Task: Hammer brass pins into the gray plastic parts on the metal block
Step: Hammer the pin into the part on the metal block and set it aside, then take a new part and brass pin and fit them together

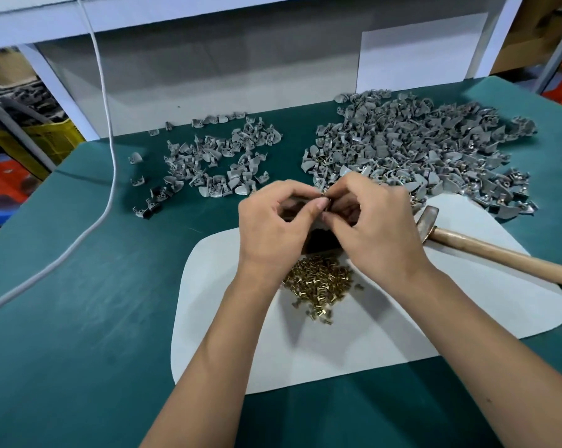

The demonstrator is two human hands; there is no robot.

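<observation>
Green tabletop (79, 318) is lying bare nearest the viewer, under a white mat (354, 344) with rounded corners. Brass pins (318, 282), too many to count, are sitting heaped on it between two forearms. Left hand (273, 231) and right hand (376, 234) are meeting fingertip to fingertip, pinching something small that I cannot make out, and hiding most of the dark metal block (320, 240). One hammer (486, 247) is lying right, handle cut off. Beyond, two heaps of gray parts: left pile (215, 163) sparse, right pile (418, 150) dense.
</observation>
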